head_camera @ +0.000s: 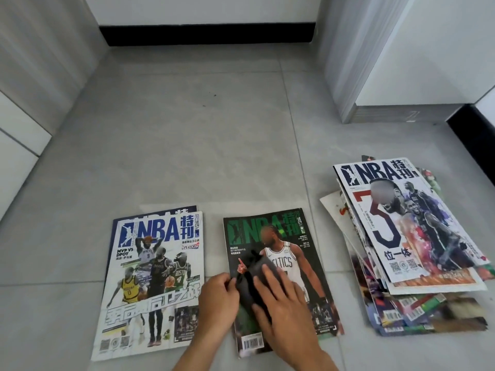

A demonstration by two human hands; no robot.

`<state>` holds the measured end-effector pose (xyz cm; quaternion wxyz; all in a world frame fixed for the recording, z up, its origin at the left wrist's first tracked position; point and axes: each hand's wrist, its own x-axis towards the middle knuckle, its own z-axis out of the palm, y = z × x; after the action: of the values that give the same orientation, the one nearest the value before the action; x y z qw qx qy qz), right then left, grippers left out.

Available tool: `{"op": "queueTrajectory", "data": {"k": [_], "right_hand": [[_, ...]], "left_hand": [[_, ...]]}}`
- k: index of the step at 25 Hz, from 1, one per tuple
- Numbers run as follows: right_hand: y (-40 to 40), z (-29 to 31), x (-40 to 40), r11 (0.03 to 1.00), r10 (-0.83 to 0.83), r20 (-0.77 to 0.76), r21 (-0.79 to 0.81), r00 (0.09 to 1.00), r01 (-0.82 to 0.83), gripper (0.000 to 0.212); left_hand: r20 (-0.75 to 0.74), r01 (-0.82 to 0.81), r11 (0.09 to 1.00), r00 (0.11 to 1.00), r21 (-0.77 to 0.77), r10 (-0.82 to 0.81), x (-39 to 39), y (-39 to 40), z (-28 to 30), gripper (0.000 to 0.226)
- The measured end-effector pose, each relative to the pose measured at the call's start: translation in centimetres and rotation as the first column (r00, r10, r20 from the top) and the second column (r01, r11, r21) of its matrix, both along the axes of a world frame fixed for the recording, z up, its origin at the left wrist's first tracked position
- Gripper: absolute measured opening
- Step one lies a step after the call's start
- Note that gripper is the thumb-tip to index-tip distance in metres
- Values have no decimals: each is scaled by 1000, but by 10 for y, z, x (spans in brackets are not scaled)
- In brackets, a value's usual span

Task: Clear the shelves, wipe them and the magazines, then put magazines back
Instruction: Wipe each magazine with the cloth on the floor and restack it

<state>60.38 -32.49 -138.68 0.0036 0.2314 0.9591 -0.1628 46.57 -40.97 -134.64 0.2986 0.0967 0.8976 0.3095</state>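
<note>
A dark grey, soft, crumpled cleaning cloth [254, 279] lies on the glossy green-covered basketball magazine [278, 274], which rests flat on the matt grey tiled floor [187, 145] in the middle of the view. The right hand [281, 298] presses down on the cloth with fingers straight and spread — its grip is apart, flat on the fabric. The left hand [219, 298] pinches the cloth's left edge, its grip clamped on a fold of the fabric.

Just left of the green magazine, apart from it, lies a small stack of two glossy white-and-blue magazines [155, 277]; only the upper edge of the lower one shows behind the top cover. Well to the right sits a loose, fanned pile of many thin glossy magazines [417, 263], edges slipping out at different angles — too many and too overlapped to count — topped by a white cover with a large dark-red numeral.

Behind the pile rises a pale grey ribbed cabinet panel [345, 62]. A black skirting strip [206, 34] runs along the foot of the far white wall.
</note>
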Motion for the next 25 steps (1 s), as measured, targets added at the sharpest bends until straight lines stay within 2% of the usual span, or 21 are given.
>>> {"op": "queueTrajectory", "data": {"k": [1,2,4,6,7,8,9,10,12,13,15,17,19,21,23,25], "right_hand": [[10,-2,3,993,106,2,53,994,-106,45],[26,-4,5,986,129,18,100,992,-130,42],[65,-7,-2,987,-67,19,146,998,63,47],[85,-6,-26,943,-325,33,91,945,321,57],[79,-4,-47,920,-389,60,72,919,385,61],[66,0,-70,929,-368,52,72,928,364,62],[48,4,-91,959,-270,-2,85,963,270,62],[30,1,-108,985,-127,-48,110,991,132,59],[29,-6,-119,976,171,-42,146,984,-163,54],[48,-7,-114,971,199,-39,145,979,-192,56],[97,-13,-95,992,11,-26,129,1000,-7,64],[132,-11,-70,958,-262,-39,112,964,264,57],[116,-10,-61,926,-364,-75,75,928,369,55],[57,-14,-56,955,-263,-95,117,960,273,54],[-12,-22,-28,991,-54,-149,112,987,71,57],[-25,-21,20,989,131,-135,86,982,-120,59]], "left_hand": [[33,20,1000,999,6,-20,-5,-4,-2,31],[55,45,999,997,16,-46,-10,-6,-3,32],[65,88,996,994,22,-89,-13,-7,-1,34],[54,110,993,992,33,-112,-15,-7,-6,36],[47,119,992,992,30,-121,-16,-6,-9,38],[34,134,990,990,34,-135,-16,-6,-12,38],[32,130,991,991,45,-132,-17,-6,-14,38],[35,115,992,992,58,-118,-18,-7,-16,36],[54,96,993,994,64,-99,-20,-7,-17,35],[58,106,993,992,51,-109,-19,-7,-16,37],[50,118,992,992,33,-120,-19,-8,-15,40],[40,111,993,993,27,-112,-18,-7,-14,40],[22,104,995,994,13,-104,-16,-6,-15,39],[24,103,994,994,25,-104,-16,-6,-16,36],[55,83,995,995,56,-86,-18,-7,-16,30],[42,85,994,995,63,-88,-19,-8,-17,34]]}}
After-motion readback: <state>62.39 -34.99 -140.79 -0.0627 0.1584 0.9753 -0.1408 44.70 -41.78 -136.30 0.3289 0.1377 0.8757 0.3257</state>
